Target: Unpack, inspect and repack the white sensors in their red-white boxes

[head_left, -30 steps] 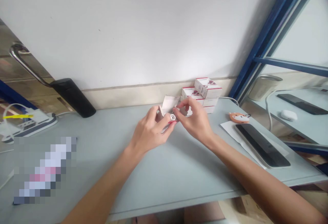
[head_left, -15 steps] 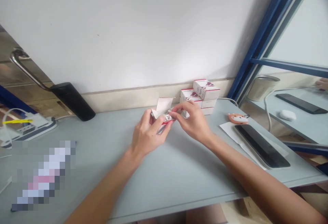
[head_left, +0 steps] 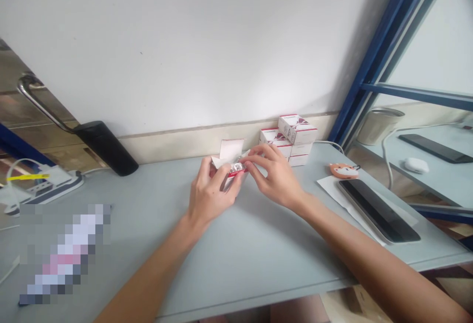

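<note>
My left hand [head_left: 210, 185] is closed around a small white-and-red cardboard box [head_left: 234, 180], just above the desk. The box's lid flap [head_left: 231, 149] stands up at the back, and shiny silvery contents [head_left: 237, 167] show in its opening. At the box's right edge, my right hand [head_left: 278, 174] pinches with thumb and forefinger. Whether those fingertips grip a side flap or part of the contents is too small to tell. Behind my right hand, several similar closed boxes [head_left: 297, 129] are stacked against the wall.
A phone [head_left: 379, 209] lies on white paper [head_left: 332, 190] at the right, near an orange-and-white case [head_left: 343, 170]. A mirror [head_left: 432, 165] in a blue frame borders the desk [head_left: 236, 264]. Left are a black cylinder [head_left: 107, 148], a power strip [head_left: 55, 190] and a pixelated item [head_left: 66, 254].
My left hand and the open box have shifted slightly left. The lid flap has moved left with them, while my right hand stays at the box's right edge.
</note>
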`<move>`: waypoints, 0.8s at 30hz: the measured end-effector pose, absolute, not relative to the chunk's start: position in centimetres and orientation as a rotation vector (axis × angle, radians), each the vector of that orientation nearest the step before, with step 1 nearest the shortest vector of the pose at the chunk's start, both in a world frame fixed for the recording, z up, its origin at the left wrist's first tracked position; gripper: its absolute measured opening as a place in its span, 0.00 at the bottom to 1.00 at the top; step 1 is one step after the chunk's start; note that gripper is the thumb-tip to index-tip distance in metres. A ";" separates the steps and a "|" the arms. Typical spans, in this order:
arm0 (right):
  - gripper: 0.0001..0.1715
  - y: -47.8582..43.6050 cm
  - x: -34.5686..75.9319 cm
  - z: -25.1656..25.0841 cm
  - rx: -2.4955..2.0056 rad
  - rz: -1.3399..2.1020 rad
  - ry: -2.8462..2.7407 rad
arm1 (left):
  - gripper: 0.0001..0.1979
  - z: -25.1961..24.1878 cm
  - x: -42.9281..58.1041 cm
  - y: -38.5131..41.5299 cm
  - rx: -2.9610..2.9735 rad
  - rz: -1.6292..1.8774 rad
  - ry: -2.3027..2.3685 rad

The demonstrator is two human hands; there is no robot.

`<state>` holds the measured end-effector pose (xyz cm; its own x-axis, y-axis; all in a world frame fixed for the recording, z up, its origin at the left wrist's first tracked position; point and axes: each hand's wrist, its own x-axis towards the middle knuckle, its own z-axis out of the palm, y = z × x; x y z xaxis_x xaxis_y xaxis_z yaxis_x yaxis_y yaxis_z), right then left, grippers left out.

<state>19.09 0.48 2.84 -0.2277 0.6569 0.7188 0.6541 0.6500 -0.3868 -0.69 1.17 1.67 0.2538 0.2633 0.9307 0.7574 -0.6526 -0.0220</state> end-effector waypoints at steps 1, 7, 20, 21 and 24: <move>0.15 0.5 19.1 2.8 -1.021 0.002 -1.920 | 0.09 1.5 -0.7 1.2 -2.061 -1.427 -0.943; 0.13 0.3 18.9 2.8 -1.008 -0.063 -1.919 | 0.09 0.5 -0.4 1.5 -2.137 -1.652 -1.110; 0.13 0.7 19.1 3.0 -0.970 0.434 -1.756 | 0.13 -0.1 -0.2 1.9 -2.428 -1.927 -1.215; 0.12 0.7 19.1 3.0 -0.948 0.481 -1.745 | 0.10 0.0 -0.4 1.9 -2.443 -1.881 -1.183; 0.09 0.9 19.0 3.0 -0.885 0.563 -1.638 | 0.08 0.3 -0.6 2.1 -2.496 -1.865 -1.144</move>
<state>19.01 0.87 2.96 -0.0826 0.7927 0.6039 0.2535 0.6028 -0.7566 -0.63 2.05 0.28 0.1380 0.6138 0.7773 0.4152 -0.7484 0.5172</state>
